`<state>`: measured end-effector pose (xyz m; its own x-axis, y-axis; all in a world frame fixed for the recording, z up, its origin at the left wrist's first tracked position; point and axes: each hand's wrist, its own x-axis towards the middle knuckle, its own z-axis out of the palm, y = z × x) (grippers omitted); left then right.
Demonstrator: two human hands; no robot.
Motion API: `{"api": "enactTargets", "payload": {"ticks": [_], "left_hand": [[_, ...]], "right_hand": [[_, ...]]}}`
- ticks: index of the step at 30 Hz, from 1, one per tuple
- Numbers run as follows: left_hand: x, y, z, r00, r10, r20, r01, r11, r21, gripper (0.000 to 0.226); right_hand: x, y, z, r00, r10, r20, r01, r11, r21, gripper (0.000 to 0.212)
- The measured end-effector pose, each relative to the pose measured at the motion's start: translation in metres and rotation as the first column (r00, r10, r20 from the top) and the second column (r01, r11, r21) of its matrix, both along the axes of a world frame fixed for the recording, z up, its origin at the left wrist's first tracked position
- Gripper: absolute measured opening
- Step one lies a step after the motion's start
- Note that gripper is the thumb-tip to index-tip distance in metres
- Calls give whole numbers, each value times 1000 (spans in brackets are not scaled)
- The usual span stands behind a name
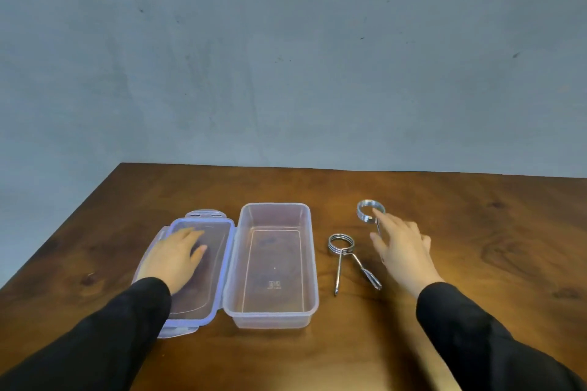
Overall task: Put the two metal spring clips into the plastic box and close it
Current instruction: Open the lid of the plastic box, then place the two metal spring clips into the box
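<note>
Now my right hand (401, 247), fingers spread and gripping nothing, reaches over the far spring clip (370, 211); next, pinch its handles. My left hand (173, 259) rests flat on the lid (219, 263).

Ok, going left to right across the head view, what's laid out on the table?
Lid under the left hand → open box → nearer clip → farther clip, with the right hand over it.

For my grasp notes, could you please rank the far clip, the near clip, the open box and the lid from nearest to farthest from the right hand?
1. Far clip: under the right hand fingertips.
2. Near clip: just left of that hand.
3. Open box: centre, further left.
4. Lid: far left, under the left hand.
</note>
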<state>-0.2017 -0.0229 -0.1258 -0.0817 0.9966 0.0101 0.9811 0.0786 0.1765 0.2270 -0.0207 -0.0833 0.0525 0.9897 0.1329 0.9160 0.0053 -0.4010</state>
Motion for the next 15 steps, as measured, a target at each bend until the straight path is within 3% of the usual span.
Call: {"api": "enactTargets", "payload": {"ticks": [3,7,11,15], "left_hand": [[-6,-1,-16,999,-48,8,48,998,-29,44],[-8,-4,-25,997,-37,66,36,999,8,46],[-10,-5,-28,994,-43,104,41,999,22,47],[-13,-5,-30,992,-54,113,53,999,13,49]], "right_hand": [[-47,4,50,987,154,-53,-150,985,82,51],[-125,-1,80,947,318,-42,-318,948,19,51],[-182,-5,53,958,278,-74,-283,957,-65,47],[-202,-5,18,981,191,44,-184,974,-131,46]]}}
